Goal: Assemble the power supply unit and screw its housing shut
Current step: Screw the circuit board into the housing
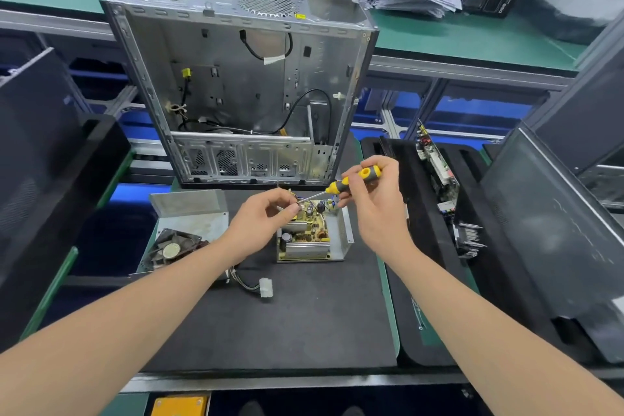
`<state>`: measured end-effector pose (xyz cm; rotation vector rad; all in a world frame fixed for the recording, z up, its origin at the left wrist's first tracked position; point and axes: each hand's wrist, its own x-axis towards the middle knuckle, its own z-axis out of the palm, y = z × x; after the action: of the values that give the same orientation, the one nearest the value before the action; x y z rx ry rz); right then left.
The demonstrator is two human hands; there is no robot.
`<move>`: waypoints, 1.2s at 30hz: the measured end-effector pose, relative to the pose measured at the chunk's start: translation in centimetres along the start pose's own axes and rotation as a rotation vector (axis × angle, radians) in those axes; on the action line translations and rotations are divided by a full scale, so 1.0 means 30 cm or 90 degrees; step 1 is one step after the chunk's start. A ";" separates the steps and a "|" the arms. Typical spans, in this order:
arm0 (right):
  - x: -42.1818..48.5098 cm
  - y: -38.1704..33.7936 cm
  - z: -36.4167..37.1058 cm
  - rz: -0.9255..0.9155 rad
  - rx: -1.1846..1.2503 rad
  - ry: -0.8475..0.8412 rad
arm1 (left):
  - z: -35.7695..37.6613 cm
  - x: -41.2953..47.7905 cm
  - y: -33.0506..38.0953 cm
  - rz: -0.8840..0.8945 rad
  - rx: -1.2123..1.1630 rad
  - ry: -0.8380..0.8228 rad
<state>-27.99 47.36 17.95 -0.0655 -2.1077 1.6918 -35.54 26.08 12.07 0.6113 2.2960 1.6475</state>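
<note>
Open PSU housing (341, 236) sits mid black mat (287, 324), just near of the gutted PC chassis (236, 78); lid (189, 213) with fan (172, 248) lies just left. Right hand (371, 199) is wrapped round the yellow-black screwdriver (354, 180) handle; left hand (263, 218), fingers bent, pinches the shaft tip over the PCB (310, 233); can't tell if a screw is there. Housing looks like thin folded sheet steel: light, stiff, sharp edges; take it by the outer walls. PCB likely fragile: finned heatsinks, capacitors; keep fingers off.
</note>
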 end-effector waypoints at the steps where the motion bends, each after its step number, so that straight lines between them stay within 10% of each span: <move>1: -0.001 -0.004 0.000 -0.016 -0.014 -0.020 | 0.001 -0.002 0.000 0.006 0.027 0.006; 36: -0.022 -0.070 0.017 -0.054 -0.110 -0.042 | 0.006 -0.038 0.013 0.146 0.249 0.052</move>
<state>-27.09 46.15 19.64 0.0281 -2.2673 1.4801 -34.37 25.80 12.32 0.9359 2.7218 1.3325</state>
